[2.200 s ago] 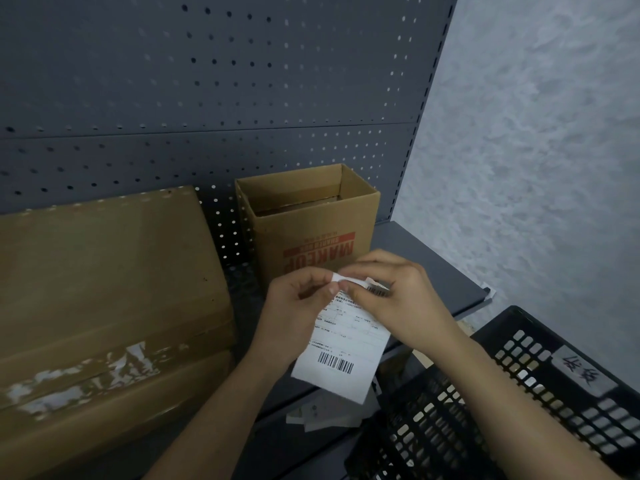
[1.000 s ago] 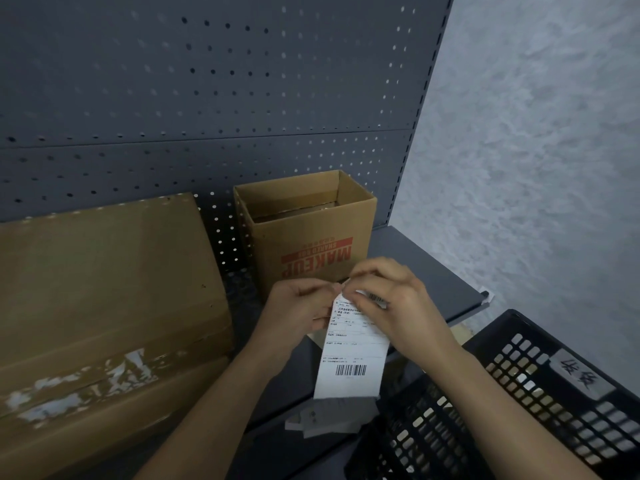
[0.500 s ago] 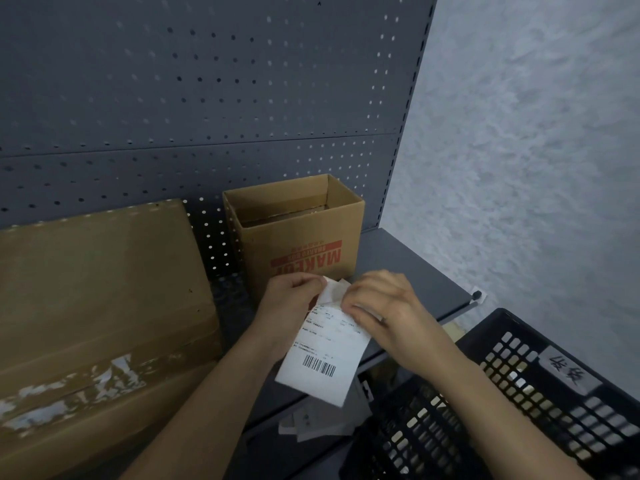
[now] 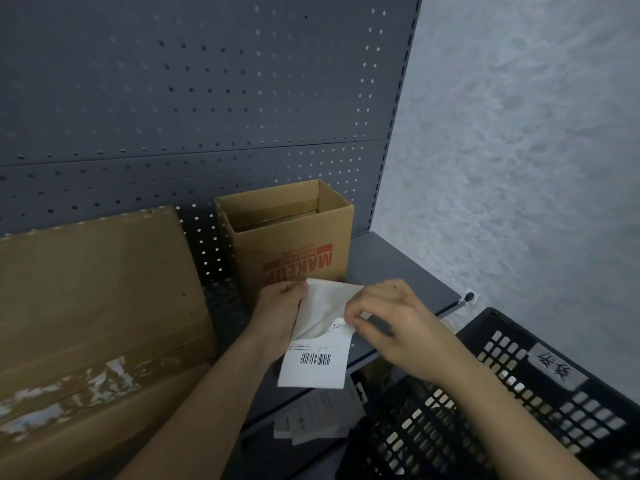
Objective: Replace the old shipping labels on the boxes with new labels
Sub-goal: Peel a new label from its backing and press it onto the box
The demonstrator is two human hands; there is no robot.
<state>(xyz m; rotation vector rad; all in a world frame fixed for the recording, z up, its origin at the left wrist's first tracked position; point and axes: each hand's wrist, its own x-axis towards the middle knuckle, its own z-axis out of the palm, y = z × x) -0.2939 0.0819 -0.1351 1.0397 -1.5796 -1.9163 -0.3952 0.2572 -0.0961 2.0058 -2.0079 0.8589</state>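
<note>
A grey perforated metal panel backs the grey shelf. A black plastic lattice crate stands off its front-right corner.

label print: unreadable | large box: cut left | basket: cut bottom-right

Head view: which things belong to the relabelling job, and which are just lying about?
Job: barcode label, pinched by left hand and right hand; large box with torn label residue; open MAKEUP box.
Lying about: black crate; loose papers.
</note>
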